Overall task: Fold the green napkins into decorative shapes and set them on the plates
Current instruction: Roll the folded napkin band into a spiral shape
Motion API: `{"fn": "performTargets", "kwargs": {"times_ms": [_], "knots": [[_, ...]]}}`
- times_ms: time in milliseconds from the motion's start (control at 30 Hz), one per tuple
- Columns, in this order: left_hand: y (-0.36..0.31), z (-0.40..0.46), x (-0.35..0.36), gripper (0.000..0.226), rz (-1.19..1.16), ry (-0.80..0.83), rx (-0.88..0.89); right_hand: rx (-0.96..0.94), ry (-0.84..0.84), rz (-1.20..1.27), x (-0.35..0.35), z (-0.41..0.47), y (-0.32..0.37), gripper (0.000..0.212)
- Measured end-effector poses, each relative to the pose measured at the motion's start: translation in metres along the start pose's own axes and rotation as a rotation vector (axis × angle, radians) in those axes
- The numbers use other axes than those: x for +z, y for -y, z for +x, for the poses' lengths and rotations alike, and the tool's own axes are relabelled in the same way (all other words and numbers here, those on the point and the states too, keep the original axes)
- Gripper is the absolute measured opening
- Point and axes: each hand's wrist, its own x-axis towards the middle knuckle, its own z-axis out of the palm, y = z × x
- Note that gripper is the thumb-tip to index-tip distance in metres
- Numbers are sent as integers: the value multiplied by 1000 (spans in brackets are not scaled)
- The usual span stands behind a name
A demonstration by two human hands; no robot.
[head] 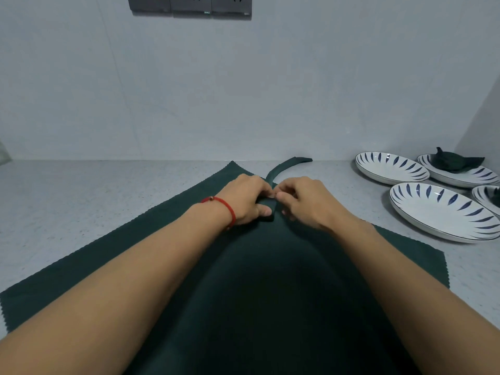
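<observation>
Four white plates with blue leaf marks at the table's right end: one bare at the back (391,168), one bare in front (443,212), one behind holding a folded green napkin (457,163), one cut off by the frame edge (487,198), perhaps holding dark cloth too. Two dark green napkins on the grey table (81,201): a flat one with zigzag edges (108,266), and on it a rolled strip (281,166) curving back toward the wall. Left hand (246,201) and right hand (305,203) both pinching the strip's near end, fingers curled, nearly touching. Red string bracelet (226,209) on the left wrist.
</observation>
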Motion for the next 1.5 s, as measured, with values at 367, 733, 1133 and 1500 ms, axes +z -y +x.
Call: {"fn": "performTargets", "kwargs": {"times_ms": [367,733,1133,1500], "knots": [[23,34,-18,29,-226,167,-83,-193,-16,-93,21,15,-8,34],[25,23,27,50,63,-237,136,41,202,-17,4,66,-14,38],[26,80,-2,50,24,128,-17,-104,-93,3,18,49,-33,34],[31,-24,-33,35,-1104,114,-25,-272,-115,148,11,-22,-8,21]]}}
